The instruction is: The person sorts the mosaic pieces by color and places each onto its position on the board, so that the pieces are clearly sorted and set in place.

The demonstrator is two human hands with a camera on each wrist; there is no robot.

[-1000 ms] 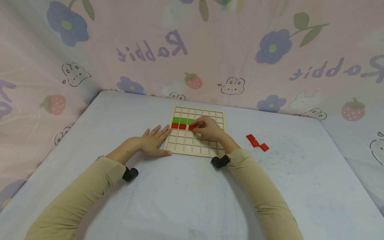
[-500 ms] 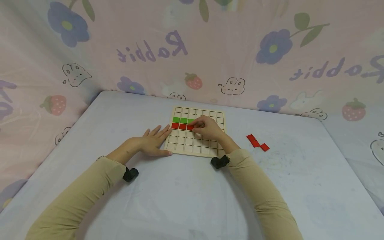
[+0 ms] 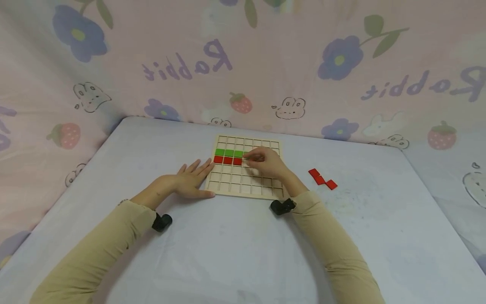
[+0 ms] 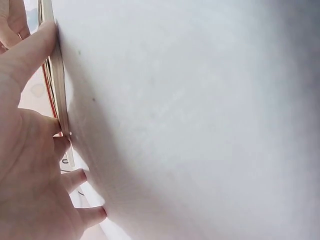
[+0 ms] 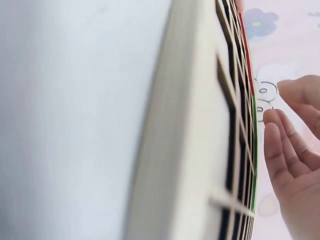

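Note:
A pale wooden grid board (image 3: 250, 188) lies at the middle of the table in the head view. Three red tiles (image 3: 228, 160) fill cells from its left edge, side by side. Directly behind them runs a row of green tiles (image 3: 229, 153), its right end covered by my right hand (image 3: 267, 162). That hand hovers over the board just right of the third red tile. In the right wrist view its thumb and bent fingers (image 5: 274, 150) are apart, with nothing between them. My left hand (image 3: 190, 182) lies spread at the board's left side, fingertips and thumb touching the edge.
Three loose red tiles (image 3: 320, 180) lie on the white tabletop (image 3: 228, 245) to the right of the board. A patterned curtain (image 3: 182, 93) rises behind the table. Black wrist cameras (image 3: 282, 207) sit on both wrists.
The third red tile now lies flat in its cell, released by my right hand. That hand has shifted slightly right of it. My left hand stays at the board's edge.

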